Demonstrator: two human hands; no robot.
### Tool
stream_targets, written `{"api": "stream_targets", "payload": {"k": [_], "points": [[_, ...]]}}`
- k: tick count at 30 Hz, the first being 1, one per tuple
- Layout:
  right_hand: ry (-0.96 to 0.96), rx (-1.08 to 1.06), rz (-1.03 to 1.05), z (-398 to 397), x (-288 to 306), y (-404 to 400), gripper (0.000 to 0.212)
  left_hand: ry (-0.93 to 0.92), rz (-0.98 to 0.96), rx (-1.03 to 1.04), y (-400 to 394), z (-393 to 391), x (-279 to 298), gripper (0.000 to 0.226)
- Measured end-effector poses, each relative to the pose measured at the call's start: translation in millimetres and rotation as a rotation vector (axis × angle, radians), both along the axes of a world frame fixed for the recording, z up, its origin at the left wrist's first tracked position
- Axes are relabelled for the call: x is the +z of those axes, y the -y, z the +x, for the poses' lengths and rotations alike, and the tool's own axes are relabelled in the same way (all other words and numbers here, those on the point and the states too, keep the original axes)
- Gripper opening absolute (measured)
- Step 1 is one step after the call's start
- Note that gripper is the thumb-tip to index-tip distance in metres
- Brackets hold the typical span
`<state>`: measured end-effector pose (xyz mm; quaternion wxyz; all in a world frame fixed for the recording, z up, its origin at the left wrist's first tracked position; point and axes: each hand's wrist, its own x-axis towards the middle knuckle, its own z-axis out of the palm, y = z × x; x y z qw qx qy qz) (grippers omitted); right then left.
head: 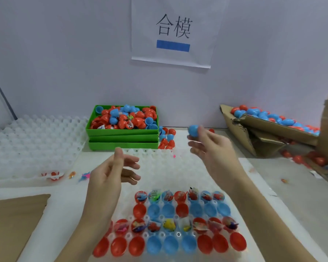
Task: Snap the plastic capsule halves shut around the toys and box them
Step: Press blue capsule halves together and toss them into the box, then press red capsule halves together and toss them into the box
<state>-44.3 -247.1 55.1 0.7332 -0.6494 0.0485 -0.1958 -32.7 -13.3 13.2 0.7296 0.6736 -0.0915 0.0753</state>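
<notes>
My right hand (210, 146) is raised above the table's middle and holds a closed blue capsule (194, 130) at its fingertips. My left hand (114, 171) hovers to the left with relaxed, loosely curled fingers and holds nothing. Below both hands lies a white moulded tray (170, 173). Its near rows hold red and blue capsule halves (182, 209), several with small toys (169, 225) inside, others empty. At the right, a cardboard box (254, 127) holds many closed red and blue capsules.
A stack of green bins (121, 138) at the back is heaped with loose capsule halves and toys. Loose capsules (167, 138) lie beside it. Empty white trays (34, 140) fill the left. Brown cardboard (15, 224) lies at near left. Stray capsules (299, 158) sit on the right.
</notes>
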Motion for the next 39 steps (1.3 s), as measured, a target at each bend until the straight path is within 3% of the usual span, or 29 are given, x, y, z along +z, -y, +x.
{"api": "stream_targets", "payload": {"k": [3,4,6,11,15,21,24,26,39], "points": [[0.081,0.123,0.822,28,38,69,0.024,-0.033,-0.001,0.013,-4,3,-2,0.055],[0.132,0.101,0.969,35,48,89,0.027,-0.040,0.003,0.011,-5,3,-2,0.054],[0.162,0.030,1.026,45,55,116,0.034,-0.047,0.011,0.003,-5,3,-2,0.053],[-0.036,0.048,0.665,41,27,111,0.037,-0.042,0.058,-0.006,-7,5,0,0.048],[-0.155,0.007,0.130,11,-2,66,0.035,-0.020,0.148,-0.031,-12,8,-3,0.038],[-0.205,0.021,-0.481,-15,-26,12,0.032,0.170,0.704,-0.071,-19,9,-12,0.013],[-0.172,0.078,-0.594,-18,-28,2,0.032,0.214,0.971,-0.170,-25,9,-17,0.006],[-0.160,0.082,-0.664,-20,-30,-2,0.031,0.237,1.057,-0.228,-26,11,-20,0.013],[-0.099,0.120,-0.779,-27,-33,-18,0.028,0.242,0.842,-0.315,-25,4,-7,0.006]]}}
